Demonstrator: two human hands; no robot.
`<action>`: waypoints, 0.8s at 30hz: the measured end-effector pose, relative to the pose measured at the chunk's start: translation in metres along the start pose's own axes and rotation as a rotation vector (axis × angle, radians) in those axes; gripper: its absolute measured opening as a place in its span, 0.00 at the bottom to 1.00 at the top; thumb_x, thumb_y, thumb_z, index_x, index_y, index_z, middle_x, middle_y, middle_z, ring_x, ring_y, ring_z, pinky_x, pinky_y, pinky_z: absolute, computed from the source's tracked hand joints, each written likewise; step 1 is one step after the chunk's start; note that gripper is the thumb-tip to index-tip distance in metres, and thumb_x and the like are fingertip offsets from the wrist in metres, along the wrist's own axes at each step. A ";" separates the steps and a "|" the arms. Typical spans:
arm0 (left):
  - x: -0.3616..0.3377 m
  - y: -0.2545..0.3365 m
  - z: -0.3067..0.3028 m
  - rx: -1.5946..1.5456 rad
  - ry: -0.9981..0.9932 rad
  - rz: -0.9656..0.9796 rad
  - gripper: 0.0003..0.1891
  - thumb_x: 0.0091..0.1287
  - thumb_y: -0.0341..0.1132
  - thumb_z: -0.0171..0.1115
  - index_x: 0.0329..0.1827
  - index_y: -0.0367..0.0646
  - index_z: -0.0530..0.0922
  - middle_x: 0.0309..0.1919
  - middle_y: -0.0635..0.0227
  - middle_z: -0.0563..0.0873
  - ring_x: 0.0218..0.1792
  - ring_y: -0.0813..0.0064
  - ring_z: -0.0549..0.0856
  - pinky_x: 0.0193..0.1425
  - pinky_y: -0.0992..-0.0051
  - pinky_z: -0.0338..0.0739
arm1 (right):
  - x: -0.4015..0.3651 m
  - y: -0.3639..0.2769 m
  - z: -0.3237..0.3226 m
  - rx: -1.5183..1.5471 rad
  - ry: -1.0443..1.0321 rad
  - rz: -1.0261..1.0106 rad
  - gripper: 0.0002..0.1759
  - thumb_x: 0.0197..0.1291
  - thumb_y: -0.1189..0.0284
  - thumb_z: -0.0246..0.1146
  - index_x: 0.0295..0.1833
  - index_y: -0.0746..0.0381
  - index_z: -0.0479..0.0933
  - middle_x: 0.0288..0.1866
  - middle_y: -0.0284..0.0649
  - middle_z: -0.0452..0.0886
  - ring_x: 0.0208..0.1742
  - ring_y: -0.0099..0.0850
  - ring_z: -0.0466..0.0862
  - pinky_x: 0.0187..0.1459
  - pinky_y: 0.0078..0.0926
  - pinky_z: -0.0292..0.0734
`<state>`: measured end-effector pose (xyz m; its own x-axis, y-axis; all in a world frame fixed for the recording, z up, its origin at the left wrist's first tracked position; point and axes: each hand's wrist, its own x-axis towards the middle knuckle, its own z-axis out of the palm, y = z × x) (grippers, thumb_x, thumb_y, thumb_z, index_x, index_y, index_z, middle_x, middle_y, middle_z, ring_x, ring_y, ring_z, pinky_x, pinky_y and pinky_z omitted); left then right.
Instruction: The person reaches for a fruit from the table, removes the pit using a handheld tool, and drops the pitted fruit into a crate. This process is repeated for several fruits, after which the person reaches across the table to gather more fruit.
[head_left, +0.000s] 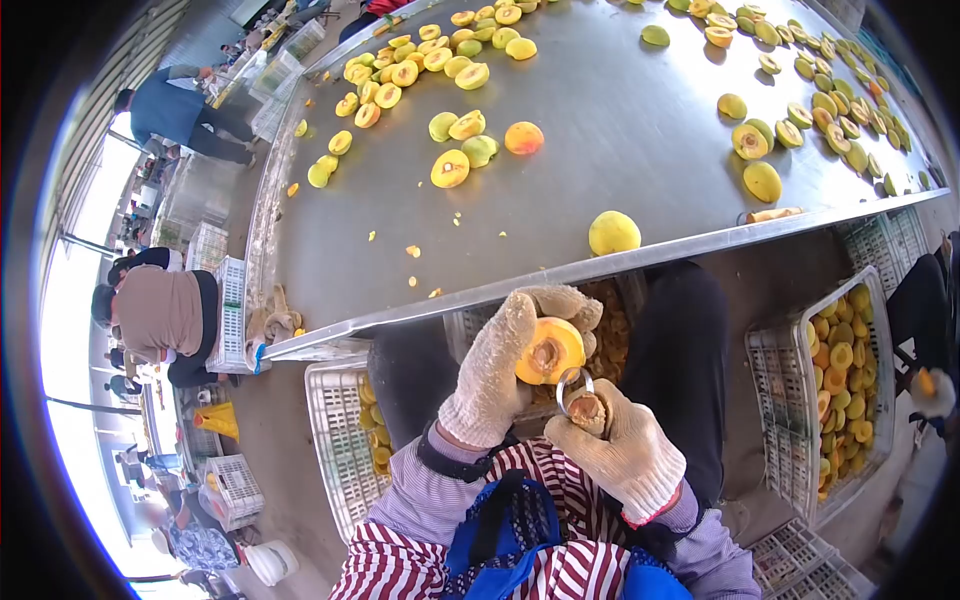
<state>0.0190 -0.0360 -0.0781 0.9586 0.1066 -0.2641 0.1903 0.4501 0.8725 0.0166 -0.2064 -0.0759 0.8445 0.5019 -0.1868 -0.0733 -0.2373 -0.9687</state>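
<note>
My left hand (pixel 497 375), in a worn cream knit glove, is closed round a halved yellow peach (pixel 551 351). Its cut face is turned up, with a brownish hollow in the middle. In my right hand (pixel 630 449), gloved as well, is a pitting tool (pixel 574 391) with a metal ring and a stubby wooden handle, gripped between thumb and fingers. The ring is right at the lower edge of the cut face. Above my hands, a yellow peach (pixel 614 232) rests near the front edge of the metal table (pixel 560 190).
Many cut peaches (pixel 405 73) lie on the table's far left, more (pixel 840 110) on its right. A crate of peach halves (pixel 843 385) stands at right, another crate (pixel 340 440) by my left leg. A wooden-handled tool (pixel 773 215) lies at the table edge. People (pixel 165 305) work at left.
</note>
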 end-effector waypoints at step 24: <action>0.000 0.013 0.025 0.672 -0.232 0.168 0.25 0.82 0.51 0.49 0.46 0.38 0.85 0.36 0.62 0.89 0.38 0.71 0.88 0.47 0.72 0.81 | 0.001 -0.005 -0.028 0.357 -0.360 0.486 0.16 0.68 0.62 0.67 0.48 0.66 0.79 0.30 0.31 0.81 0.31 0.22 0.80 0.35 0.24 0.77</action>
<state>0.0265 -0.0528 -0.0566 0.9924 -0.0973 -0.0752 0.0539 -0.2056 0.9772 0.0322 -0.2280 -0.0670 0.4485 0.6671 -0.5949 -0.6196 -0.2476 -0.7448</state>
